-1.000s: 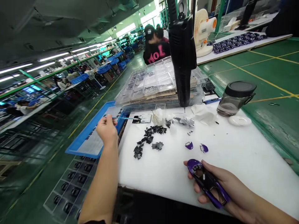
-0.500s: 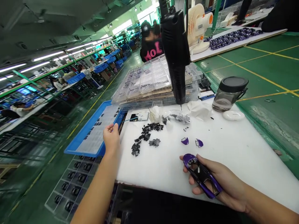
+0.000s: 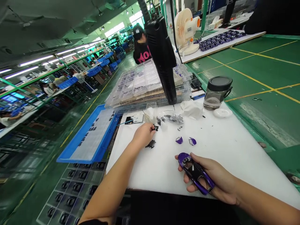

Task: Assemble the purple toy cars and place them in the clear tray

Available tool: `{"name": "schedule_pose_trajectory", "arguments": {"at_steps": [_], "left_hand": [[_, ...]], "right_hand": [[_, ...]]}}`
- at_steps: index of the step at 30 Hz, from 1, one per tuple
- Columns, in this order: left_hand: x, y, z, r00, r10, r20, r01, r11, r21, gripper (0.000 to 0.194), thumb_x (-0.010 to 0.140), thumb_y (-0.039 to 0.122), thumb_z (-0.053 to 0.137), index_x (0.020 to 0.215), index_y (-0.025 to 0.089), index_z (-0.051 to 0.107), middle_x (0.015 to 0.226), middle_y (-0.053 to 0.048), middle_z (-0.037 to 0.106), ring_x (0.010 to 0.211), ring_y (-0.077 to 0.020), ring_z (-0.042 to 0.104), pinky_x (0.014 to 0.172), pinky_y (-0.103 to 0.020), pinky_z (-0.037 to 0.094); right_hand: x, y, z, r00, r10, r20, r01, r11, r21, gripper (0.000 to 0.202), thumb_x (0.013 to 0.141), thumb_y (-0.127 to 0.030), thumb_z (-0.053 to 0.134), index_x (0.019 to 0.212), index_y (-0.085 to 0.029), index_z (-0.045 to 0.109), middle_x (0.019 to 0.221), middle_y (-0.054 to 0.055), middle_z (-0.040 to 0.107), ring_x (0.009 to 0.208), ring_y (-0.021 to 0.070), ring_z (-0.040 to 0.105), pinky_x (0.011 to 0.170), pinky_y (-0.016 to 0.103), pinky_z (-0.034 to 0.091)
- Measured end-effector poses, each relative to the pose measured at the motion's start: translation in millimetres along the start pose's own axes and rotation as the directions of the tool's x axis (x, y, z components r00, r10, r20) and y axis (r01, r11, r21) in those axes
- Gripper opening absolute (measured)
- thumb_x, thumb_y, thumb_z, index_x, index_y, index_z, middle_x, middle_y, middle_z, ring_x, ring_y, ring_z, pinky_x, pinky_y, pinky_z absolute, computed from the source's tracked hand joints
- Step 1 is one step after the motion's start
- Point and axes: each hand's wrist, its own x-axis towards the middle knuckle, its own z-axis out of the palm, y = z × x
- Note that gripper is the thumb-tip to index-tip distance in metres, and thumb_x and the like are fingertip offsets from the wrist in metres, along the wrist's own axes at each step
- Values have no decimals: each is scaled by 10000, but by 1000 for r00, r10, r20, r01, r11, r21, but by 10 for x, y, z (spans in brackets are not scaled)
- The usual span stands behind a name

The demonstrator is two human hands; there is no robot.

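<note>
Resting far left: blue rectangular plastic tray [image 3: 75,161], white sheet [image 3: 93,137] inside with small black parts on it. Left hand [image 3: 142,135] is over the white foam-like work surface [image 3: 161,168], fingers curled in, fingertips at the pile of small black flakes [image 3: 156,128]; can't tell the fingertip gap or whether a flake is gripped. Dark grey flat pieces [image 3: 151,144] lie just below that hand. Black cylindrical power screwdriver [image 3: 161,56] hangs tilted, tip near the clear plastic bag [image 3: 172,118]. Two curved purple plastic pieces [image 3: 179,140] sit apart from each other, above the glossy purple-and-black elongated shell [image 3: 196,171]. Right hand [image 3: 219,179] has that shell, fingers wrapped underneath, thumb at its edge, openings facing up.
</note>
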Motion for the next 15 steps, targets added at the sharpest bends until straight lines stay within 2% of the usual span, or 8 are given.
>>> {"name": "schedule_pose_trajectory", "arguments": {"at_steps": [4, 10, 15], "left_hand": [[39, 43, 101, 1000, -11, 22, 10, 1000, 17, 112, 862, 102, 676, 894, 198, 627, 936, -42, 648, 856, -254, 613, 690, -319, 445], [9, 34, 158, 999, -10, 38, 10, 1000, 4, 122, 872, 102, 633, 803, 193, 590, 875, -42, 633, 807, -252, 608, 683, -320, 435], [-46, 16, 169, 1000, 22, -20, -22, 1000, -20, 94, 860, 123, 588, 800, 190, 560, 890, -66, 603, 853, -286, 587, 742, -360, 433]], "right_hand": [[1, -20, 11, 1000, -11, 20, 10, 1000, 22, 387, 955, -425, 511, 1144, -104, 617, 965, 109, 644, 740, 195, 642, 647, 360, 591], [31, -18, -43, 998, 11, 54, -14, 999, 51, 395, 975, -420, 462, 1158, -97, 595, 993, 117, 633, 738, 191, 651, 667, 375, 602], [69, -8, -97, 992, 2, 122, -12, 997, 80, 408, 994, -404, 406, 1189, -88, 575, 978, 118, 632, 740, 198, 666, 645, 369, 602]]}}
